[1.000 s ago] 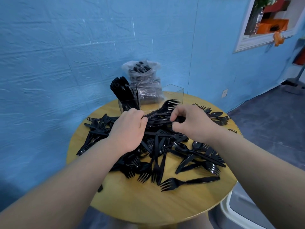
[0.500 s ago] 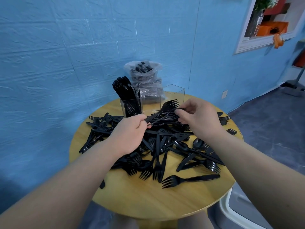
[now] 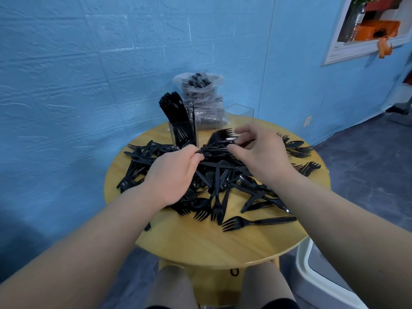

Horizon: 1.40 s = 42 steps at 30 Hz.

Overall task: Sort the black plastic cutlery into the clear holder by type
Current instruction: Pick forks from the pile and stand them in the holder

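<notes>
**Both hands on a bunch of forks above the pile**

The left hand (image 3: 170,175) grips the handle ends of a bunch of forks (image 3: 217,141), its fingers curled tight around them with the thumb on top. The bunch runs from that fist toward 1 o'clock, tines fanned out and pointing up and away, just in front of the holder (image 3: 185,132).

The right hand (image 3: 259,152) meets the same bunch from the 3 o'clock side. Its thumb and forefinger pinch the forks near their necks, while the other fingers spread loosely apart above the tines. The forks thus lie between the two hands, handles buried in the left fist, heads under the right fingertips.

The holder stands at 12 o'clock on the round wooden table (image 3: 200,246). Its left compartment is packed with upright black cutlery; the right compartment (image 3: 239,112) looks clear. A plastic bag (image 3: 200,94) of more cutlery sits behind it, against the blue wall.

The loose pile (image 3: 218,184) of forks, knives and spoons covers the table's middle, under both wrists. One single fork (image 3: 254,222) lies apart at 5 o'clock, tines pointing left. A few more pieces (image 3: 298,148) lie scattered at 2 o'clock, near the table edge.
</notes>
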{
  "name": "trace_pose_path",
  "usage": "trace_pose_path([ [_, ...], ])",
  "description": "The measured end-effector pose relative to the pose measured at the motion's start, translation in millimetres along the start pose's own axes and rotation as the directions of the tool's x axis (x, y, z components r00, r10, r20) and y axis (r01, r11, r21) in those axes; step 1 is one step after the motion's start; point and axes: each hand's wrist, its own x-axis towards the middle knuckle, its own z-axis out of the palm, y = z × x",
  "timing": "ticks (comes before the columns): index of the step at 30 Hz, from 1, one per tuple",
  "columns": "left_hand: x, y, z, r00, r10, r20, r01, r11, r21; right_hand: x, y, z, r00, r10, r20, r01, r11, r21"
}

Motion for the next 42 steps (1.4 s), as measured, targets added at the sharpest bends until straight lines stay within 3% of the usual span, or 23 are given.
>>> trace_pose_path([
  [5, -46.8, -18.4, 0.5, 0.981, -0.104, -0.164, 0.102, 0.995, -0.018, -37.4, -3.1, 10.9, 0.929, 0.004, 0.369, 0.105, 0.955, -0.276],
  [8, -76.7, -35.0, 7.4, 0.948, -0.203, -0.243, 0.187, 0.978, -0.087, -57.0, -7.7, 17.4, 0.869, -0.04, 0.494, 0.214, 0.929, -0.301],
  [12, -108.6, -52.4, 17.2, 0.924, -0.315, -0.217, 0.298, 0.948, -0.109, -72.9, -8.3, 26.9, 0.79, -0.122, 0.6, 0.415, 0.828, -0.377],
  [18, -122.5, -47.3, 23.6, 0.941, -0.301, -0.155, 0.288, 0.952, -0.101, -82.5, -5.2, 30.8, 0.811, -0.185, 0.555, 0.475, 0.762, -0.44],
  [23, -112.6, -33.5, 28.2, 0.957, -0.254, -0.143, 0.244, 0.966, -0.081, -86.1, -9.7, 34.4, 0.882, -0.237, 0.408, 0.405, 0.823, -0.398],
  [27, -109.1, -28.2, 34.7, 0.956, -0.276, -0.097, 0.273, 0.961, -0.049, -90.2, -15.0, 47.8, 0.868, -0.249, 0.429, 0.415, 0.839, -0.352],
  [32, -108.9, -31.0, 34.3, 0.956, -0.28, -0.09, 0.274, 0.959, -0.077, -94.4, -12.7, 59.4, 0.868, -0.192, 0.458, 0.411, 0.796, -0.444],
  [42, -108.6, -34.7, 37.3, 0.963, -0.255, -0.085, 0.25, 0.966, -0.06, -92.7, 2.4, 70.9, 0.851, -0.42, 0.316, 0.525, 0.704, -0.479],
])
